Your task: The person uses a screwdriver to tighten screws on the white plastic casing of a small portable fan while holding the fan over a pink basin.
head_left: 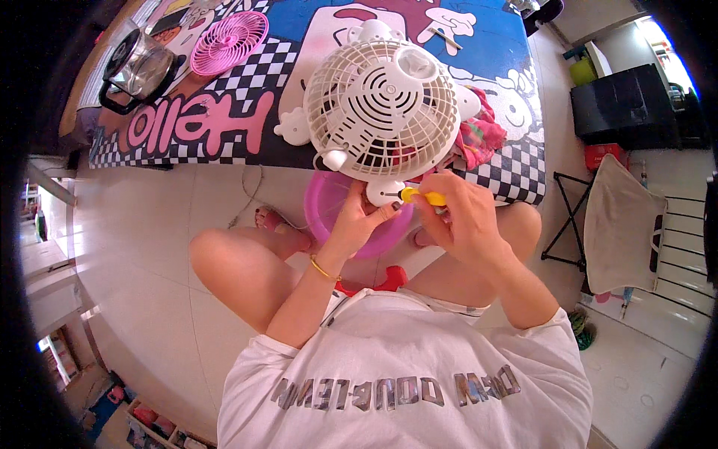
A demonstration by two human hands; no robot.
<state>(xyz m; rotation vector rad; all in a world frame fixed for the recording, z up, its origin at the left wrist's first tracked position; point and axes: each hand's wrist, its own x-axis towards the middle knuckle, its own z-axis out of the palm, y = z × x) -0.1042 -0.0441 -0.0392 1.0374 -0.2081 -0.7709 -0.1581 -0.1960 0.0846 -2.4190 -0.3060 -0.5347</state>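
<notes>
A white electric fan [389, 88] rests on the cloth-covered table, its round slotted grille turned up toward me. Rounded white lobes stick out around its rim. My left hand [357, 221] pinches the lobe [384, 193] nearest me, thumb on one side and fingers behind it. In my right hand [465, 213] is a yellow-handled screwdriver [425, 197], held level, its shaft pointing left onto that lobe. Whether the tip sits in a screw is too small to tell. A pink-red cloth [482, 136] lies against the fan's right side.
On the patterned tablecloth [292, 142] lie a pink round fan grille [229, 43], a clear jug with a black handle [142, 71] and a thin stick [444, 40]. Below the table edge, between my legs, stands a pink basin [318, 224]. A folding chair [617, 224] stands at the right.
</notes>
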